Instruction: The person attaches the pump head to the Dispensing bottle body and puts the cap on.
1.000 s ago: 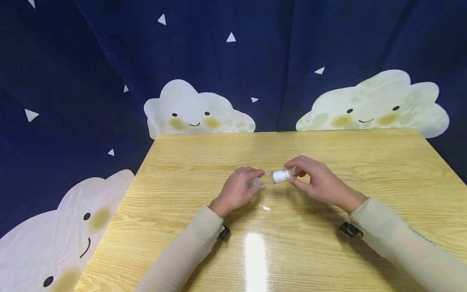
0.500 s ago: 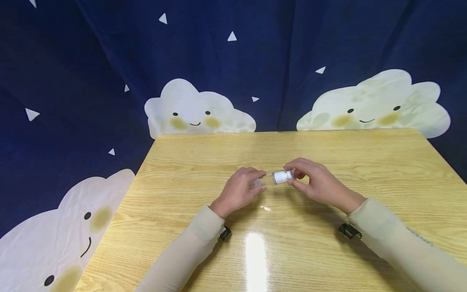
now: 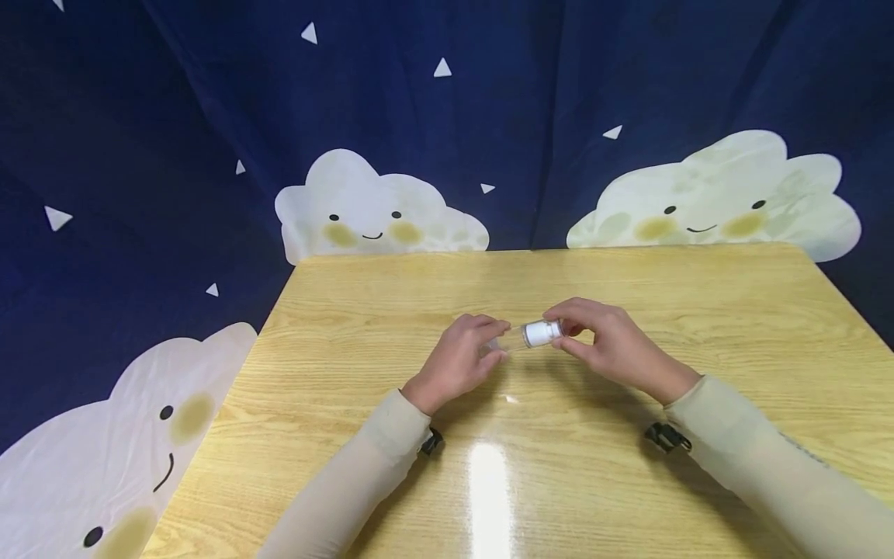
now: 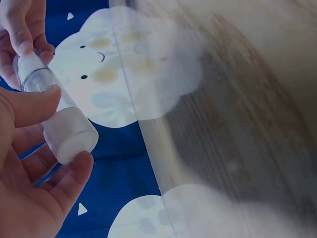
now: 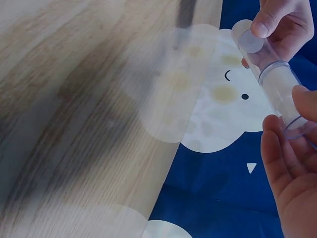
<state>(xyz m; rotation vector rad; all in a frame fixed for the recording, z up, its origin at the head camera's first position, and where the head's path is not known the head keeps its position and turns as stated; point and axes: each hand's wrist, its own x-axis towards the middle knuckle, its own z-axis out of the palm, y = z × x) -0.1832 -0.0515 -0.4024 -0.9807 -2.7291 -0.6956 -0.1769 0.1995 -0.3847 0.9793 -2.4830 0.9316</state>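
A slim clear bottle (image 3: 515, 339) with a white inner section and a white disc inside its far end is held lengthwise between both hands, over the table. My left hand (image 3: 457, 361) grips the bottle's left end, thumb on one side and fingers on the other. In the left wrist view, the pale, rounded base (image 4: 72, 136) pokes out past these fingers. My right hand (image 3: 615, 341) pinches the opposite end, beside the white section (image 3: 542, 333). The right wrist view shows a clear sleeve (image 5: 280, 87) around that white section, with thumb and fingertips at its rim. Fingers partly cover both ends.
Underneath is a light wood-grain table (image 3: 391, 299), with a bright light reflection near its front. A dark blue curtain (image 3: 419, 116) printed with smiling clouds and small white triangles hangs along the back and left edges. Black wrist straps (image 3: 667, 437) show below the sleeves.
The bottle has shifted very slightly to the right and its left end sits a little deeper in the left hand. Both hands keep their hold and have barely moved.
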